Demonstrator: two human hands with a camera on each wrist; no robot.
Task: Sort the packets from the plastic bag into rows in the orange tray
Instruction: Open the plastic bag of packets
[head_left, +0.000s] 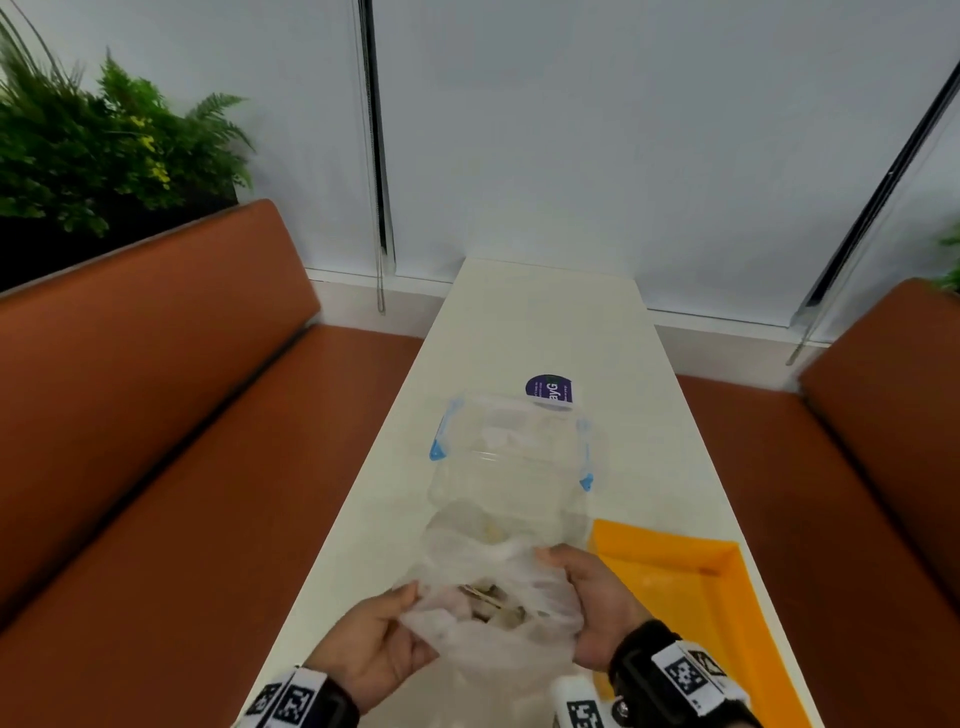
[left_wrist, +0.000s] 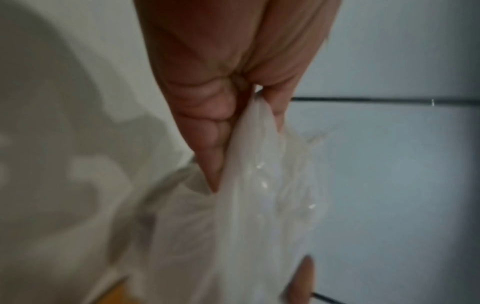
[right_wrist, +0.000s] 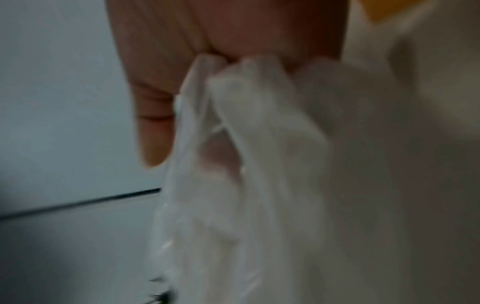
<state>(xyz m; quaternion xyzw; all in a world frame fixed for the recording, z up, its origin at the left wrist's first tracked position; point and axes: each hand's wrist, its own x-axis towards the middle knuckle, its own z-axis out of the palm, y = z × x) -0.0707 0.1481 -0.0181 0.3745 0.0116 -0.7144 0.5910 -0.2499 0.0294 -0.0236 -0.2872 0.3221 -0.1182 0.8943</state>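
My left hand (head_left: 375, 642) pinches the left edge of the bag (head_left: 493, 613), thumb and fingers (left_wrist: 215, 115) clamped on a fold of thin plastic. The bag hangs between my two hands above the near end of the white counter (head_left: 540, 322), its mouth pulled apart, and the packets (head_left: 488, 603) show dimly inside. My right hand (head_left: 592, 603) grips the opposite edge, plastic bunched in its fingers (right_wrist: 153, 123). Just right of that hand the tray (head_left: 727, 566) lies on the counter. Beyond the bag sits a clear tub (head_left: 511, 447) with blue clips.
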